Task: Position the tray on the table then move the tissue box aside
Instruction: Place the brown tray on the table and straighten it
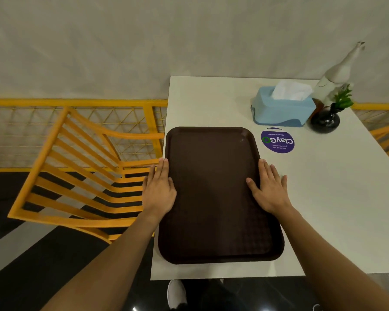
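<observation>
Down at the bottom edge, a white shoe (176,294) pokes out from under the table (323,198), the rest of the legs lost in dark shadow. Both forearms run off the lower corners of the view. Flat on the tabletop lies the dark brown tray (216,198), its long axis running away from the person, its left rim right along the table's left edge. Spread open with straight fingers, the left hand (158,189) rests against the tray's left rim, thumb tucked out of sight; whether it presses the rim or only touches it is hard to tell. Also open and flat, the right hand (270,187) lies over the right rim, thumb on the tray surface, fingers on the table. Well beyond the right hand's fingertips sits the blue tissue box (283,108), a tissue sticking up, with a round purple sticker (277,140) between it and the hand.
</observation>
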The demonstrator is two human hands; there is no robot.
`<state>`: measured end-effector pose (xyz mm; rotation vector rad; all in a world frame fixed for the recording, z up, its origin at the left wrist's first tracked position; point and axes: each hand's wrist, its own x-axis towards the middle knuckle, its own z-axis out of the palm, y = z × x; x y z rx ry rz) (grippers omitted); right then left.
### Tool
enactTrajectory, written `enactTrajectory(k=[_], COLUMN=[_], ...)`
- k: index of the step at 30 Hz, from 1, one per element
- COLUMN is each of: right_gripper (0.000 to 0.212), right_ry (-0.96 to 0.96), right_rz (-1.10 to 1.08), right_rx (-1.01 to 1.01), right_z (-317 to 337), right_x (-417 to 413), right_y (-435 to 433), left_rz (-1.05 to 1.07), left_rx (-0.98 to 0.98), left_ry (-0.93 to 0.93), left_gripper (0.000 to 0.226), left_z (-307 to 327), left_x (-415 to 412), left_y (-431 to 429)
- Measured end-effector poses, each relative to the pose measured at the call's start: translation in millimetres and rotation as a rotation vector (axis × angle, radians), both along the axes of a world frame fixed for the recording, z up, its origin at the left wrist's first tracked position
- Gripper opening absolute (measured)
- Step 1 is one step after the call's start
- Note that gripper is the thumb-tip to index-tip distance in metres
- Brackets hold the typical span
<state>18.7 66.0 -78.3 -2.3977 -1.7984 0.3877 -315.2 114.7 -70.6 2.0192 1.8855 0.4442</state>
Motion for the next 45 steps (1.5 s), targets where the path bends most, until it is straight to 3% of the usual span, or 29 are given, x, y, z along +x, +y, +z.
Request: enactTrajectory(k=[12,36,45], right_gripper=[0.079,0.078,0.080], right_ry=[0.012,-0.026,0.084], right_rz=[-0.019,-0.049,-0.076], right_rx=[0.015,-0.024,-0.018], right_z=[1.2,3.0,13.5], right_x=[3.9,-0.6,0.8], right_y=[-6.9,4.5,2.6], left_rz=[0.000,0.009,-0.014], left_rx=[0.089,0.023,-0.067], left_ry=[-0.058,-0.110,-0.319], left_gripper=[0.056,0.058,0.067], left_z=[2.4,11.3,17.1], left_x=[4.7,3.9,-7.0], left_y=[-1.3,1.4,5.3])
